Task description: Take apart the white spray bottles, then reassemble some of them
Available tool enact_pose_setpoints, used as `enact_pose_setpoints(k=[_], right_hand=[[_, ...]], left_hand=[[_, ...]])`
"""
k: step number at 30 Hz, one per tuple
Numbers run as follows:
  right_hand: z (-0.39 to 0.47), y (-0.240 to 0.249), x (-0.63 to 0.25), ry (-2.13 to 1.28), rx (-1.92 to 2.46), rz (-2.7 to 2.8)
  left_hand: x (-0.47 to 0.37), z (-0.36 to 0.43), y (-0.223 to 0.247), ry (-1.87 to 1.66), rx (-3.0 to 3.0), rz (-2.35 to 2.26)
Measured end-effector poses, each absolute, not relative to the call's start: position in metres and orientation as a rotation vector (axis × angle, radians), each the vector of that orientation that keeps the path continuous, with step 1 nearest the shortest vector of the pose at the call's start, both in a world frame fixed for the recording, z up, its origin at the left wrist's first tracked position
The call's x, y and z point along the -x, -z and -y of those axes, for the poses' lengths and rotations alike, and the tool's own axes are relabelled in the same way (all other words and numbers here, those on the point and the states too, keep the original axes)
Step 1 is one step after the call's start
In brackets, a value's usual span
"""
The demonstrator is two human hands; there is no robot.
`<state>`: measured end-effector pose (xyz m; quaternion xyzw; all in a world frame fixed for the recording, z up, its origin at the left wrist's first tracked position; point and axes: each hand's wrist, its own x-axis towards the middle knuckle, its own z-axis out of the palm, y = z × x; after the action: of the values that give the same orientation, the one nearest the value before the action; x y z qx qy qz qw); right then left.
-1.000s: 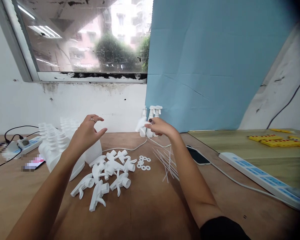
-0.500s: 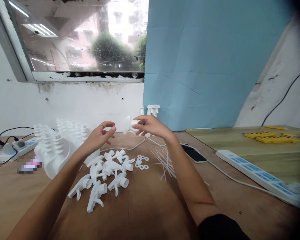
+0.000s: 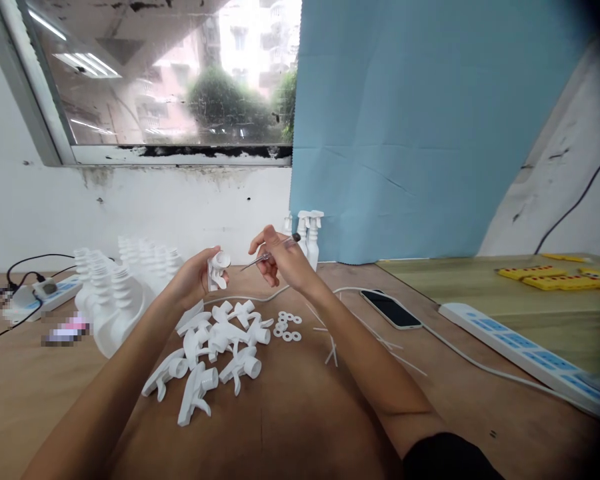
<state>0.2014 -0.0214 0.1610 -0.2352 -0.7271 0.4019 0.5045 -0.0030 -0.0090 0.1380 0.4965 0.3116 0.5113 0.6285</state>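
My left hand [image 3: 198, 272] is closed around a white trigger spray head [image 3: 217, 270], its round collar facing up toward me. Across from it, my right hand [image 3: 280, 261] grips a small screwdriver [image 3: 266, 257] with a clear handle and thin metal shaft. The shaft's tip points left at the spray head, a short gap apart from it. Below the hands lies a pile of loose white spray heads [image 3: 225, 337] on the brown table [image 3: 300, 420]. Several white ring washers [image 3: 286, 327] lie right of the pile. Thin white tubes [image 3: 333, 353] are partly hidden under my right forearm.
White ribbed-neck bottles [image 3: 117, 300] crowd the left side. A few bottles with spray heads [image 3: 312, 243] stand at the back by the blue curtain [image 3: 405, 133]. On the right are a phone [image 3: 391, 309], a cable and a power strip [image 3: 520, 347]. Yellow pieces [image 3: 555, 278] lie beyond.
The white spray head has passed from my right hand to my left, which was empty with fingers apart. The screwdriver in my right hand now shows clearly, its tip toward the left.
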Motion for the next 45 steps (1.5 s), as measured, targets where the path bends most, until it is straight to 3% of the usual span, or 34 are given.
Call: enact_pose_setpoints(k=[11,17,21,29,38,45], right_hand=[[0.020,-0.156,-0.194,-0.868,0.507,1.822],[0.022,-0.146,-0.187,-0.539,0.544,1.671],[0.017,-0.137,-0.182,-0.520,0.572,1.586],[0.006,-0.129,-0.184,-0.372,0.538,1.656],[0.006,-0.138,-0.191,-0.697,0.536,1.664],[-0.004,-0.146,-0.195,-1.149,0.483,1.577]], left_hand=[[0.002,0.011,-0.138,-1.132,-1.224,-0.739],[-0.005,0.015,-0.137,-1.048,-1.127,-0.744],[-0.014,0.019,-0.137,-1.005,-1.027,-0.742],[-0.020,0.018,-0.137,-1.142,-0.950,-0.562],[-0.023,0.020,-0.129,-1.231,-1.142,-0.773],[-0.031,0.023,-0.128,-1.036,-1.188,-0.706]])
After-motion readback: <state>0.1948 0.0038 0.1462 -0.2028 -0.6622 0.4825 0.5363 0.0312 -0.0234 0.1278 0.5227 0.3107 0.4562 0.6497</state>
